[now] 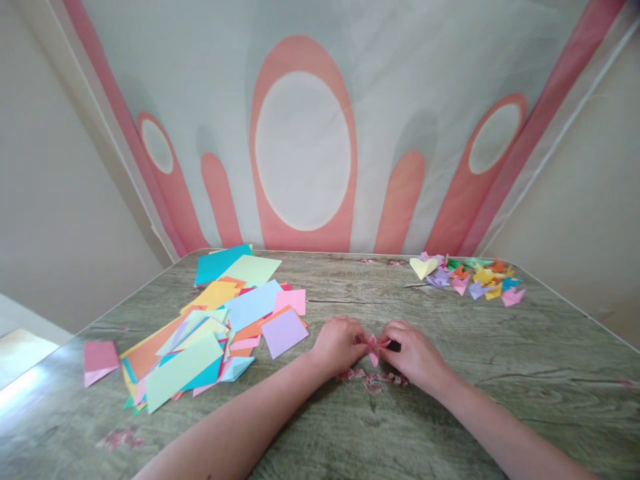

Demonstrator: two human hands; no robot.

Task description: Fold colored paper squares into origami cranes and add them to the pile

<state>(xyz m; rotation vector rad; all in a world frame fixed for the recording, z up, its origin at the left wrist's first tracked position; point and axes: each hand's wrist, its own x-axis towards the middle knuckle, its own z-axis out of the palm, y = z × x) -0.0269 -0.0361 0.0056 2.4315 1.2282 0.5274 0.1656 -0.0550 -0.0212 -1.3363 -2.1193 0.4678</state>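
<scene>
Between my two hands, just above the middle of the table, is a small pink origami piece (pixel 373 351) with pointed tips. My left hand (pixel 341 343) pinches its left side between thumb and fingers. On the opposite side, my right hand (pixel 411 351) grips it the same way, fingertips pressed together. One point of the folded paper hangs downward between the hands. Its finer folds are too small to make out.
Coloured paper sheets (pixel 185 370) lie in a loose pile on the left, with a pink folded paper (pixel 100 362) beside them. Several small origami pieces (pixel 484 275) and a pale yellow heart (pixel 423 267) sit at the back right of the wood-patterned table (pixel 525 373). A printed backdrop (pixel 303 240) stands behind.
</scene>
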